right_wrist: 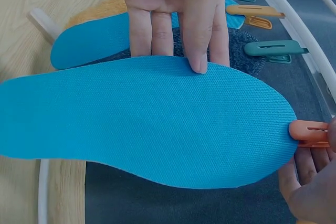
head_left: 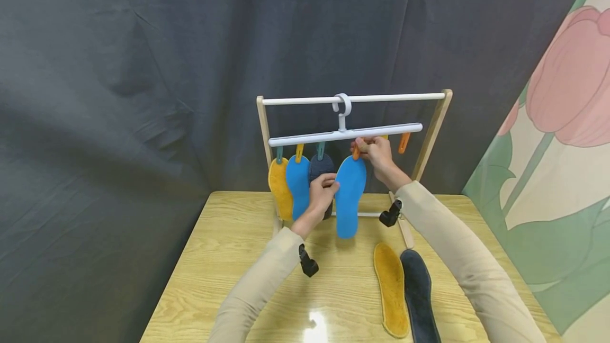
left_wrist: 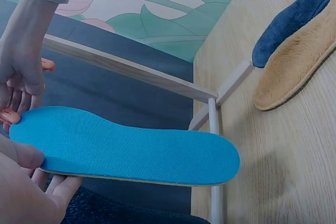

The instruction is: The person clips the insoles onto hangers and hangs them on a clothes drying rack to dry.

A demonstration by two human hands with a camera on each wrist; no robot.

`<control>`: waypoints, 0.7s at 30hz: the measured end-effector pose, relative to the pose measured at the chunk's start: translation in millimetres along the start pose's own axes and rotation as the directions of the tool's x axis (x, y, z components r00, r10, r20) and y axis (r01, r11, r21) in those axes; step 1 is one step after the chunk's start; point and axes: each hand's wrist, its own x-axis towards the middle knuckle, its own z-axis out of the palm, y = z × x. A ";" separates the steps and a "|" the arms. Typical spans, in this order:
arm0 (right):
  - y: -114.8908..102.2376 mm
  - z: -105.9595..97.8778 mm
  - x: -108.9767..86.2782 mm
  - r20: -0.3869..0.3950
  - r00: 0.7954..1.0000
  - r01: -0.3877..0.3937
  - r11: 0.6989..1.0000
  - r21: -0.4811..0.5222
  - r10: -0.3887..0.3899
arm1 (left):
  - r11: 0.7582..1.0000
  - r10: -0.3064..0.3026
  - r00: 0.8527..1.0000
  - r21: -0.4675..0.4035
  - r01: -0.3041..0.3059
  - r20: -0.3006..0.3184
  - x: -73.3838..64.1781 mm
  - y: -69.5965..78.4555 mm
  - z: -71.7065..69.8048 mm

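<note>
A blue insole (head_left: 349, 200) hangs toe-up below the white hanger (head_left: 305, 138). My left hand (head_left: 319, 195) pinches its left edge between thumb and fingers, as the right wrist view also shows. At the insole's top, my right hand (head_left: 378, 156) pinches an orange clip (right_wrist: 308, 130), whose jaws meet the insole's end. To the left hang a yellow insole (head_left: 280, 189), another blue insole (head_left: 298, 189) and a dark fuzzy insole (right_wrist: 242, 51), each under its own clip. My left hand partly covers the dark one.
Another orange clip (head_left: 404, 143) hangs at the hanger's right with nothing in it. The hanger hooks over a rack (head_left: 400, 97) with wooden sides. A tan insole (head_left: 392, 290) and a dark blue insole (head_left: 419, 295) lie on the wooden table (head_left: 229, 258), front right.
</note>
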 end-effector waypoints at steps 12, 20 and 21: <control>-0.3 0.2 1.4 -0.010 1.000 0.008 1.000 -0.028 -0.008 | 0.999 0.046 0.999 0.030 -0.045 -0.018 6.4 13.3 -0.6; 0.3 -0.8 -0.7 -0.005 1.000 -0.020 0.997 -0.070 0.019 | 0.998 0.026 0.998 0.057 -0.023 -0.056 11.4 12.5 2.9; 0.8 -0.9 -0.7 -0.001 1.000 -0.025 0.997 -0.070 0.025 | 0.999 0.023 0.998 0.051 -0.020 -0.053 14.2 6.6 2.9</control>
